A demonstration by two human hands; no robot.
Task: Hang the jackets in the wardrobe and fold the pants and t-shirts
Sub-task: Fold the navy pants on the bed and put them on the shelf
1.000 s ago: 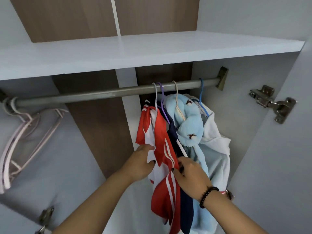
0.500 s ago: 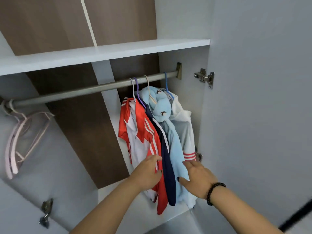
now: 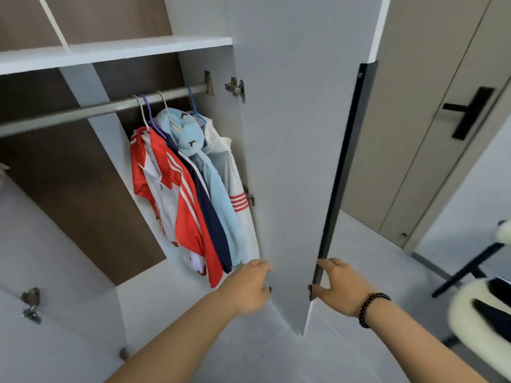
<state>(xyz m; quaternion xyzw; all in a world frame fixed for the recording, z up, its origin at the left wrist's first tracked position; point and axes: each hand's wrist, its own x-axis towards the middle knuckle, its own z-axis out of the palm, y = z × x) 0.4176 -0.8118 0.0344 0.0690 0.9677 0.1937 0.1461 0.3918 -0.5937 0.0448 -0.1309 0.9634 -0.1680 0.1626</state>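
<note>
1. Head view: the right hand [image 3: 341, 288] takes its grip on the free edge of the open wardrobe door [image 3: 296, 161], fingers wrapped over the black edge strip [image 3: 341, 172] and thumb on the inner face, low on the door.
2. The left hand [image 3: 247, 288] holds nothing; its fingers are loosely curled and lie against the inner face of the same door, just beside the hems of the hanging clothes.
3. A black bead bracelet [image 3: 372, 308] circles the right wrist.
4. Four garments hang together at the right end of the metal rail [image 3: 91, 110], close to the door hinge [image 3: 236, 88].
5. From left to right they are a red and white jacket [image 3: 177, 194], a navy jacket [image 3: 213, 222], a light blue fleece jacket [image 3: 210, 172] with small animal faces on its hood, and a white jacket [image 3: 240, 205] with red stripes on the sleeve.
6. Each hangs from its own hanger hook, and the four press against one another.
7. A white shelf [image 3: 116, 51] runs above the rail, with brown back panels behind.
8. Right of the wardrobe stands a beige room door with a black handle [image 3: 470, 111].
9. At the far right edge is a blurred chair [image 3: 481, 305] with a pale fluffy cover and something dark lying on it.
</note>
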